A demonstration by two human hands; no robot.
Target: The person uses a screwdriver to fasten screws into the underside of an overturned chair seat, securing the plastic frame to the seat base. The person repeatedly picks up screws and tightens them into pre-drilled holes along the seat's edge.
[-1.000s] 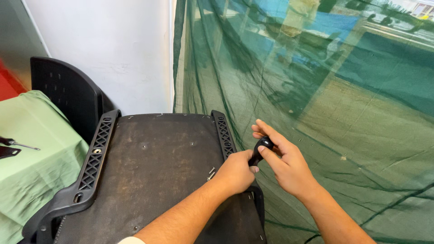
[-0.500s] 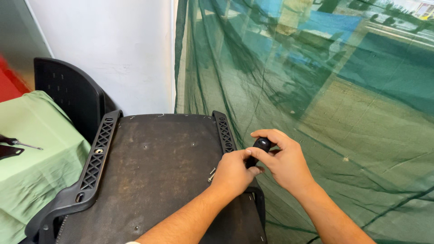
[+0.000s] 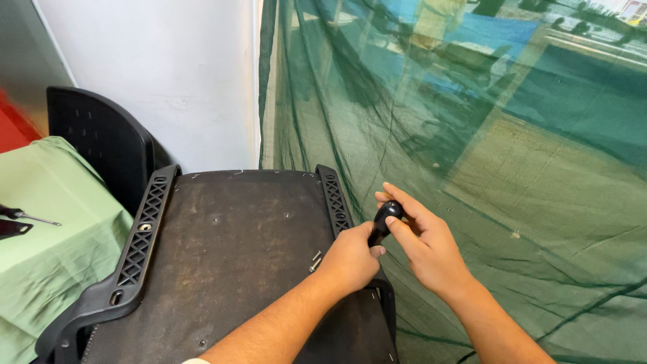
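Note:
A dark, scuffed chair seat base (image 3: 229,269) lies flat in front of me, with black lattice plastic brackets along its left edge (image 3: 138,249) and right edge (image 3: 335,199). My left hand (image 3: 350,259) rests closed at the right bracket, thumb against a small black rounded knob-like tool (image 3: 385,219). My right hand (image 3: 421,243) wraps its fingers around that black tool just right of the bracket. A couple of small metal screws (image 3: 315,259) lie on the base beside my left hand.
A black perforated chair back (image 3: 98,145) stands at the left behind a table draped in green cloth (image 3: 47,249), where a screwdriver (image 3: 27,216) lies. Green netting (image 3: 472,135) hangs across the right side. A white wall (image 3: 168,74) is behind.
My right hand's fingers have shifted around the black tool, closing over it and then loosening so the tool's top shows again. My left hand has stayed at the right bracket.

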